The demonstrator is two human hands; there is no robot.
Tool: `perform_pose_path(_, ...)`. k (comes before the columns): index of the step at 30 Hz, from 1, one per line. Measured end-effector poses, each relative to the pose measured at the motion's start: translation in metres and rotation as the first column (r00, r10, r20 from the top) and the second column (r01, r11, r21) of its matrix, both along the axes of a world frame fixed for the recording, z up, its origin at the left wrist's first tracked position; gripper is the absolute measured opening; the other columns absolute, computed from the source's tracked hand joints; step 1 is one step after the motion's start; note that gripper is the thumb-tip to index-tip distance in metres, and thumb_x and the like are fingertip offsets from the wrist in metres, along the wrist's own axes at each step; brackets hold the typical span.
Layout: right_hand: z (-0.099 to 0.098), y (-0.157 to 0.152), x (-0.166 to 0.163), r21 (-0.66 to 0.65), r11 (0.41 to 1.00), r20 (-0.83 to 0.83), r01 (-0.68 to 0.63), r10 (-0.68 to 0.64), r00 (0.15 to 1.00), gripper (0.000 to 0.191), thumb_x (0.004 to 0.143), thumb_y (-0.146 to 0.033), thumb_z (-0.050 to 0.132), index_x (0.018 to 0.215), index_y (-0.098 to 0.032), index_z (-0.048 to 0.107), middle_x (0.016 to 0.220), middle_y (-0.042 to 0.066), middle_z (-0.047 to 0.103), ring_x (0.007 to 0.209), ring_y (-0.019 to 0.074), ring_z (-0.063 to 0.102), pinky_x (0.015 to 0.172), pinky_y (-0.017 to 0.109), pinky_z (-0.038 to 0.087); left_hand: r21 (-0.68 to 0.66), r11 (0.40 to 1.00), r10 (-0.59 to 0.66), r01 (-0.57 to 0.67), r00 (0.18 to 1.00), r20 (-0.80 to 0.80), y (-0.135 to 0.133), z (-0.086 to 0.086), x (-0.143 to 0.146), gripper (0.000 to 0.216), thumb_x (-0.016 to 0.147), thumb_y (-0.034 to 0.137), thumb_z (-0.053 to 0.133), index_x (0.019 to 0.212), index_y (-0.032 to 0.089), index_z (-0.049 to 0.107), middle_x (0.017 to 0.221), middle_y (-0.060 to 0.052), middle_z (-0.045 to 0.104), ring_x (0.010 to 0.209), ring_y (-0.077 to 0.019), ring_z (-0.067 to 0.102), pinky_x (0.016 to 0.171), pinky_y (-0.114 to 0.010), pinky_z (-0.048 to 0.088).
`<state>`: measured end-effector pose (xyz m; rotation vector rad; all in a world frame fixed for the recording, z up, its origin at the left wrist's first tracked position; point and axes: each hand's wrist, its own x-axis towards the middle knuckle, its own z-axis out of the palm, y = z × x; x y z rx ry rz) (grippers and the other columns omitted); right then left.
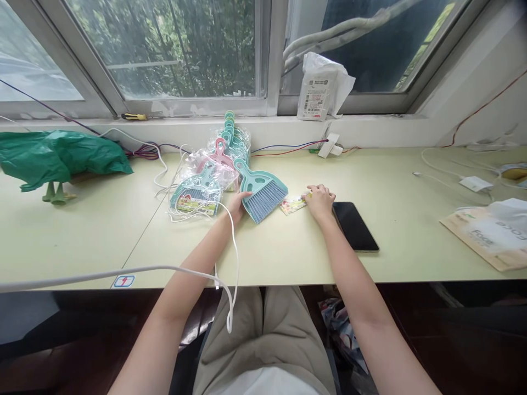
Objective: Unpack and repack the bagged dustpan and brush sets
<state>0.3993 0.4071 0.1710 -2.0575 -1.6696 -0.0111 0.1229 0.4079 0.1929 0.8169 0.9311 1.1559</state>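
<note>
My left hand [237,205] is closed on the left edge of a mint-green dustpan [279,182] with a blue-bristled brush [265,201] nested in it. The set is tilted, its handle pointing up and left. My right hand [320,199] rests on the table with its fingers bent over the right end of a printed paper card [293,204]; the fingertips are partly hidden. Just left of my left hand lies a bagged green dustpan set [196,193] with its card showing. Behind it are a bagged pink set [221,156] and a stack of green sets [234,137] in clear plastic.
A black tablet [354,226] lies beside my right forearm. White cables [164,269] cross over my left arm. A green plastic bag [61,156] sits at left, a paper-and-plastic pouch [489,233] at right. On the sill are a yellow cutter [134,117] and a white package [323,90].
</note>
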Motion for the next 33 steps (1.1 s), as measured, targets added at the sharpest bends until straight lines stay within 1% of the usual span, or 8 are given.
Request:
perform_pose_path(6,0.007,-0.005,0.012,-0.115,0.991,-0.149,-0.069,0.052,0.987,0.038,0.086,-0.053,0.052,0.104,-0.024,0.07,0.122,0.012,0.057,0.117,0.0313,0.046,0.095,0.047,0.037,-0.081,0.994,0.082,-0.077,0.995,0.057,0.003,0.001,-0.002,0.035,0.068,0.017,0.064,0.103,0.017,0.062,0.082,-0.003,0.07,0.08,-0.0187,0.068,0.076,-0.03,0.056)
perform_pose_path(10,0.007,-0.002,0.013,-0.131,0.974,-0.199,-0.187,0.159,0.967,0.026,0.073,-0.04,0.07,0.092,-0.022,0.072,0.112,0.011,0.059,0.11,0.0267,0.052,0.092,0.038,0.041,-0.087,0.994,0.078,-0.072,0.995,0.066,0.003,0.002,-0.001,0.035,0.068,0.016,0.064,0.103,0.016,0.062,0.081,-0.003,0.07,0.08,-0.0187,0.068,0.077,-0.03,0.056)
perform_pose_path(16,0.008,-0.001,0.009,-0.121,0.959,-0.373,-0.256,0.195,0.907,0.012,0.068,-0.027,0.071,0.074,-0.019,0.064,0.079,0.004,0.065,0.078,0.0179,0.059,0.075,0.032,0.046,-0.048,0.998,0.04,-0.038,0.998,0.051,0.002,0.003,-0.001,0.042,0.067,0.015,0.066,0.108,0.017,0.06,0.086,-0.004,0.071,0.08,-0.018,0.069,0.074,-0.029,0.057)
perform_pose_path(19,0.018,-0.009,0.001,-0.079,0.907,-0.582,-0.413,0.295,0.758,0.017,0.067,-0.032,0.071,0.074,-0.019,0.062,0.076,0.003,0.066,0.073,0.0169,0.059,0.07,0.031,0.046,-0.05,0.999,0.012,-0.012,1.0,-0.006,0.002,0.002,-0.003,0.043,0.067,0.016,0.066,0.11,0.018,0.059,0.086,-0.003,0.071,0.076,-0.0173,0.068,0.067,-0.027,0.057)
perform_pose_path(22,0.031,-0.02,-0.015,0.013,0.735,-0.82,-0.678,0.396,0.413,0.029,0.067,-0.041,0.073,0.082,-0.018,0.064,0.084,0.003,0.068,0.077,0.0169,0.061,0.073,0.031,0.047,-0.041,0.998,-0.048,0.045,0.997,-0.067,0.002,0.001,-0.004,0.044,0.068,0.018,0.068,0.112,0.02,0.059,0.085,-0.002,0.07,0.071,-0.0158,0.068,0.062,-0.026,0.056)
perform_pose_path(24,0.038,-0.025,-0.025,0.101,0.692,-0.861,-0.715,0.421,0.286,0.032,0.066,-0.043,0.075,0.083,-0.018,0.066,0.084,0.003,0.067,0.079,0.0158,0.061,0.074,0.029,0.047,-0.04,0.993,-0.112,0.109,0.99,-0.091,0.001,0.0,-0.004,0.043,0.068,0.021,0.069,0.111,0.02,0.059,0.086,-0.003,0.07,0.068,-0.015,0.067,0.059,-0.025,0.055)
perform_pose_path(29,0.044,-0.029,-0.029,0.198,0.73,-0.882,-0.654,0.424,0.206,0.032,0.065,-0.045,0.077,0.078,-0.019,0.063,0.073,-0.001,0.061,0.067,0.0107,0.054,0.06,0.023,0.041,-0.018,0.966,-0.259,0.259,0.962,-0.082,-0.003,-0.001,0.0,0.042,0.069,0.026,0.073,0.109,0.02,0.061,0.09,-0.004,0.07,0.073,-0.0157,0.069,0.064,-0.025,0.056)
perform_pose_path(33,0.039,-0.022,-0.02,0.18,0.783,-0.853,-0.596,0.426,0.302,0.034,0.066,-0.047,0.075,0.081,-0.019,0.064,0.074,-0.001,0.059,0.056,0.0068,0.044,0.052,0.022,0.035,0.004,0.951,-0.309,0.31,0.949,-0.069,-0.005,-0.002,0.001,0.044,0.071,0.03,0.073,0.111,0.019,0.06,0.092,-0.006,0.071,0.078,-0.0176,0.07,0.072,-0.028,0.057)
